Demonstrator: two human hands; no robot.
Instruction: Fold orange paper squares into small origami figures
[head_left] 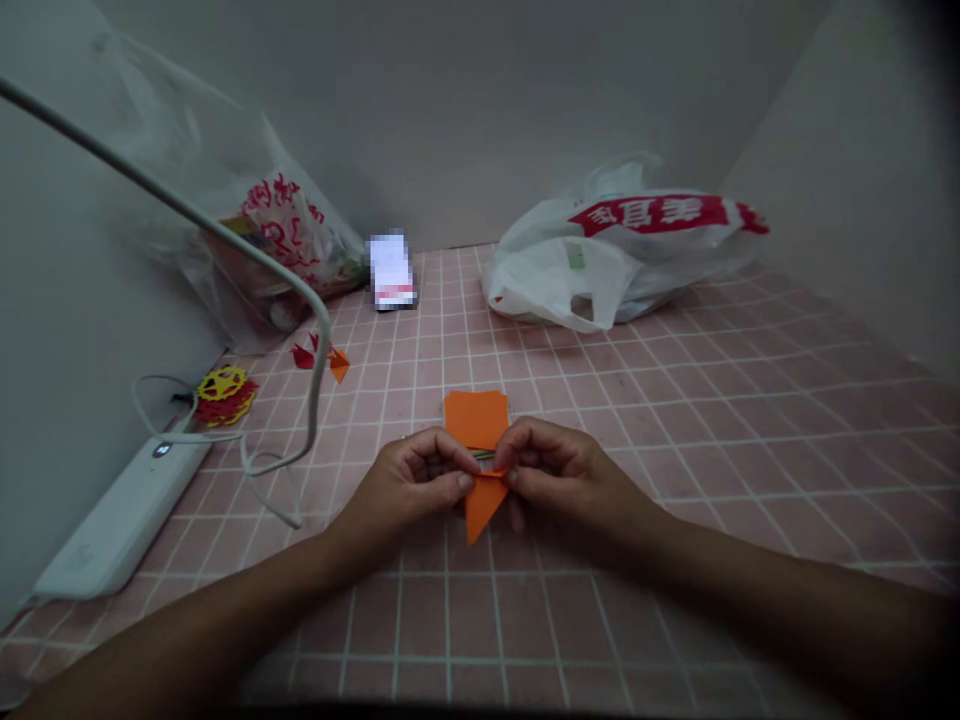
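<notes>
A folded orange paper sits low over the pink checked tablecloth in the middle of the view. Its upper part is a flat rectangle and its lower part tapers to a point toward me. My left hand pinches the paper's middle from the left, fingers curled. From the right, my right hand pinches the same spot with thumb and fingers pressed together. Both hands meet at the paper's waist.
A white plastic bag with red print lies at the back right. Another clear bag leans in the back left corner. Small red and orange paper pieces, a red-yellow paper cutting, a white power strip with cable and a lamp arm stand left.
</notes>
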